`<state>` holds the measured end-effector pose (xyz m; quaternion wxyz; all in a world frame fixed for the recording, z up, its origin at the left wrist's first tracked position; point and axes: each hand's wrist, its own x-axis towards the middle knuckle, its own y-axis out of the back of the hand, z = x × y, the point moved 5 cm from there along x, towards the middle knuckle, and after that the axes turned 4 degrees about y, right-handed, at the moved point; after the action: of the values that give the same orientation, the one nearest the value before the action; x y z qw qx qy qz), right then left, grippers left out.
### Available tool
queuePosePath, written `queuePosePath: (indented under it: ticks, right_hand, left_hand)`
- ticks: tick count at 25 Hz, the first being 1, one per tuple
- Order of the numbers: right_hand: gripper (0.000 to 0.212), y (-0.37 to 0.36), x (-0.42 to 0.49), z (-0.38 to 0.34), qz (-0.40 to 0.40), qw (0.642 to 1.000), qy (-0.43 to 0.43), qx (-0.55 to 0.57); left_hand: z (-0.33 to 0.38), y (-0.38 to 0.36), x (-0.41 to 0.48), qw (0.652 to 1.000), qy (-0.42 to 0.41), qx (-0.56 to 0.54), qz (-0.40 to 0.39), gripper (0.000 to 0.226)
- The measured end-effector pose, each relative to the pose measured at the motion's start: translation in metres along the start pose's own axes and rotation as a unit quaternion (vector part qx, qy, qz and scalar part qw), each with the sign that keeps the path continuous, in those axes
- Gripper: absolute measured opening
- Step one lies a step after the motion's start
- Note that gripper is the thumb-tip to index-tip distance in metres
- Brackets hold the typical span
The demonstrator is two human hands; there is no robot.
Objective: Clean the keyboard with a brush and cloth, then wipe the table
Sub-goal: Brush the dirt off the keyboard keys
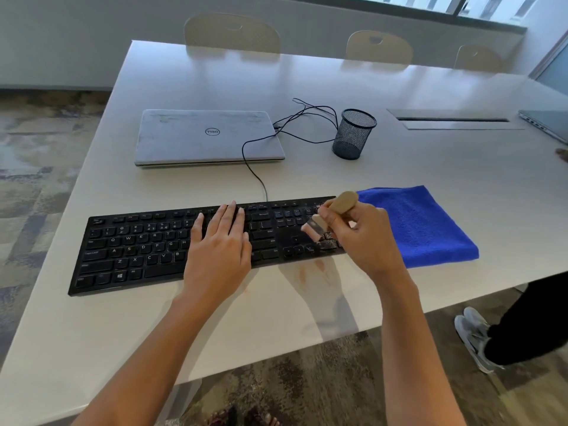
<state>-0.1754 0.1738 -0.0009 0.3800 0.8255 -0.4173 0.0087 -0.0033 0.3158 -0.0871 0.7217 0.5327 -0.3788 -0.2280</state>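
From the head view, the black keyboard (pixel 147 244) lay across the near part of the white table (pixel 184 327), and there was the left hand (pixel 219 241) flat on its middle keys, fingers straight and slightly spread, palm down. Over at the right end, the right hand (pixel 359 232) gripped the brush (pixel 341 204), fingers and thumb curled round its tan wooden handle, bristles down on the keys beside the arrow cluster. The blue cloth (pixel 421 226) sat folded on the table just beside the keyboard's right end, partly behind that hand. Further back lay a closed laptop (pixel 206 136), the keyboard's cable (pixel 255 170) running past it, and a black mesh pen cup (pixel 353 133) stood upright to its right
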Motion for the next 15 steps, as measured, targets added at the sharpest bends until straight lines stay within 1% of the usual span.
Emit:
queuePosePath:
  ticks: [3,5,8,9,11,12,15]
  right_hand:
    - [0.032,-0.005,-0.008,0.008,-0.053,0.997,-0.024,-0.051]
    - [0.029,0.001,-0.009,0.009,-0.071,0.997,-0.026,-0.032]
    - [0.018,0.006,-0.006,0.000,-0.029,0.999,0.004,0.033]
    - [0.016,0.005,-0.005,-0.004,-0.018,0.999,0.018,0.038]
    - [0.017,-0.002,-0.006,-0.009,-0.010,0.999,0.044,0.008]
    - [0.022,-0.005,-0.007,-0.007,-0.016,0.999,0.041,-0.008]
    - [0.044,-0.009,-0.009,0.002,-0.048,0.999,0.010,-0.019]
  left_hand:
    - [0.001,0.000,0.000,1.000,0.002,0.005,-0.005,0.059]
    - [0.001,-0.001,0.000,1.000,0.003,0.007,-0.009,0.060]
    - [0.000,-0.002,0.000,1.000,0.002,0.005,-0.012,0.061]
    - [0.001,-0.002,0.001,1.000,0.003,0.002,-0.013,0.061]
    - [0.002,-0.002,0.001,1.000,0.006,-0.007,-0.015,0.064]
    - [0.002,-0.002,0.002,1.000,0.007,-0.012,-0.017,0.065]
    - [0.001,-0.002,0.003,0.999,0.011,-0.021,-0.021,0.066]
